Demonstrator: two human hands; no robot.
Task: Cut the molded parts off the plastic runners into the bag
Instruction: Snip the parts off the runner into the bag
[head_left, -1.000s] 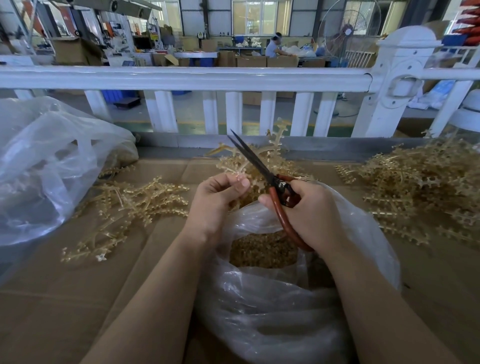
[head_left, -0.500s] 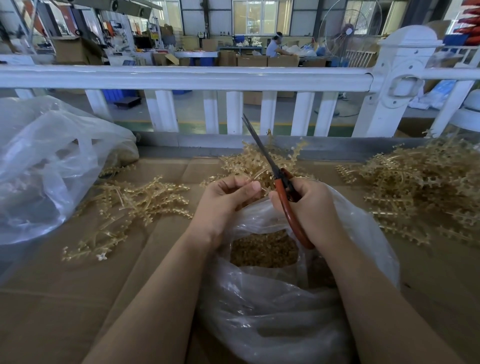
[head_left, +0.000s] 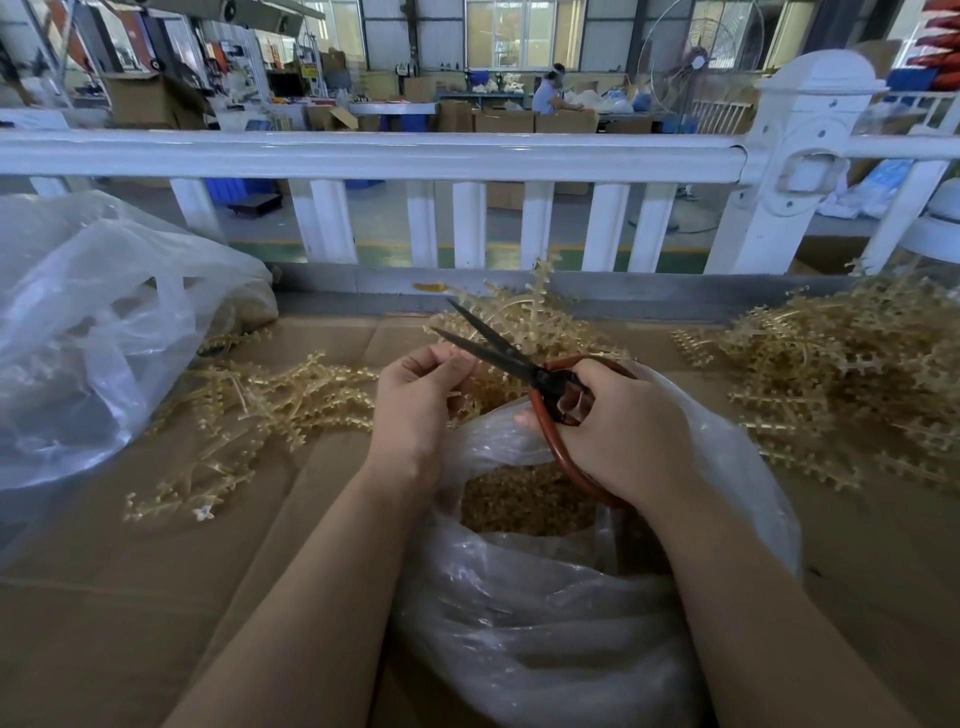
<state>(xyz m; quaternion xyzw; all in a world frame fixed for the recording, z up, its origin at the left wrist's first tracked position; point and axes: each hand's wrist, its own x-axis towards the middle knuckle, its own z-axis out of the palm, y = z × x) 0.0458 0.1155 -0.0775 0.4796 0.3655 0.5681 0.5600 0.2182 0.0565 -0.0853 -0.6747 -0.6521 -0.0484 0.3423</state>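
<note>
Cardboard covers the bench (head_left: 130, 597) in front of a white railing (head_left: 363, 153), the factory floor busy beyond it. At six o'clock sits the open clear bag (head_left: 545, 639), a heap of cut molded parts (head_left: 524, 501) inside. Half a second ago the scissors (head_left: 498, 345) were closed and pointing up toward twelve; now they have swung down toward ten o'clock with the blades parted. The right hand (head_left: 618, 431) grips the red handles, and the left hand (head_left: 421, 400) pinches a plastic runner (head_left: 462, 402) right at the blades, over the bag's mouth. I judge another snip is about to come, the part dropping into the bag. More runners lie in heaps at nine o'clock (head_left: 270, 400), twelve (head_left: 524, 317) and three (head_left: 852, 374). Plenty remains.
</note>
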